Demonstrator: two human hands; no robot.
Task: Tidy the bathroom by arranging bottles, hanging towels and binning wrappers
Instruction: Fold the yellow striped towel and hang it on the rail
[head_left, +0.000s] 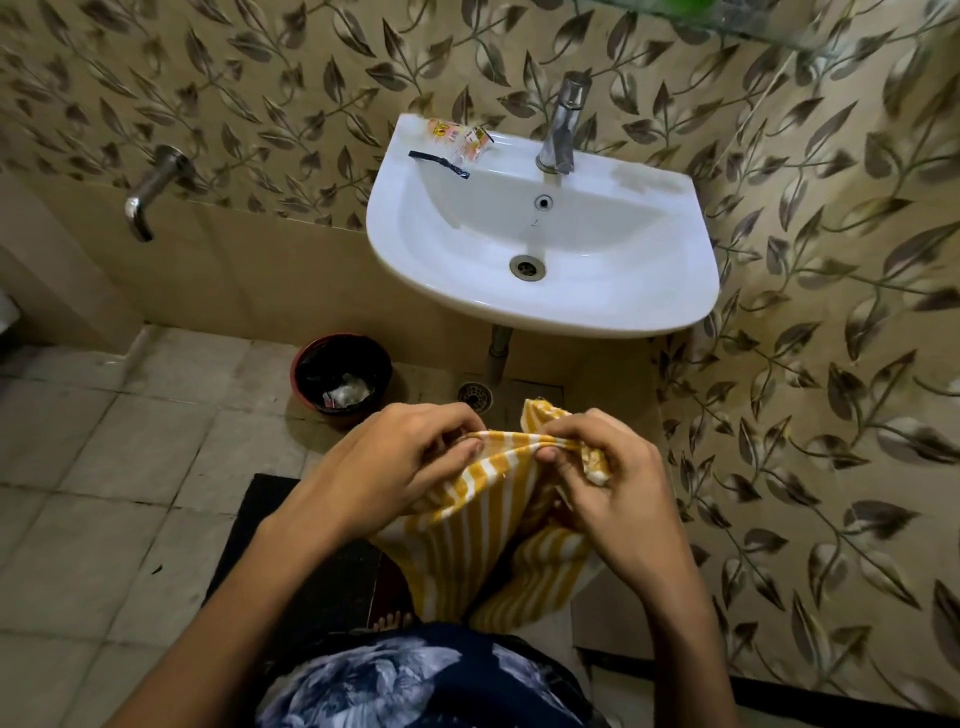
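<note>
While the wrappers (460, 140) lie on the sink (540, 306) rim, the towel step is in hand — the left hand (410, 457) and right hand (597, 467) each pinch the top edge of the striped towel (467, 530), which hangs before the person. Next, it seems — spread that edge and find a rail; none shows.

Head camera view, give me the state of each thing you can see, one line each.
Towel: striped, held up by its top edge, hanging down.
Left hand: pinching the towel edge.
Right hand: gripping bunched towel.
Wrappers: lying on the sink rim, not binned.
Tap: no water running.
Bin: open, holding some rubbish.
</note>
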